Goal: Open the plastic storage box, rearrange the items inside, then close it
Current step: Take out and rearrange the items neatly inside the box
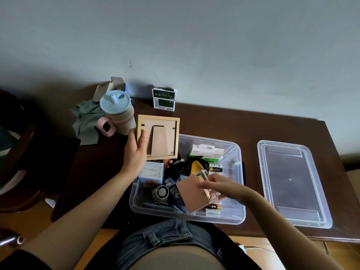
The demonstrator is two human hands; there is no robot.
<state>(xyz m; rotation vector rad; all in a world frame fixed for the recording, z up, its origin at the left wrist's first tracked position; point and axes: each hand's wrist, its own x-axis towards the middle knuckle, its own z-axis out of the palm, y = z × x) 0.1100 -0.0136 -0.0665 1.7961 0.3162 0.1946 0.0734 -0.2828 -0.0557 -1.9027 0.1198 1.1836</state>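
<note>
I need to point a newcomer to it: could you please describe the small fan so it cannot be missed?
Find the clear storage box on the dark table. In its near-left corner, below the pale blue carton, lies the small fan: the only round grey thing with white blades.

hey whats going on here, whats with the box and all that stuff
A person is sorting a clear plastic storage box on a dark wooden table. Its lid lies off to the right. The left hand holds a wooden picture frame, back side up, at the box's far left corner. The right hand grips a small pinkish box over the batteries, cartons and a small fan inside.
</note>
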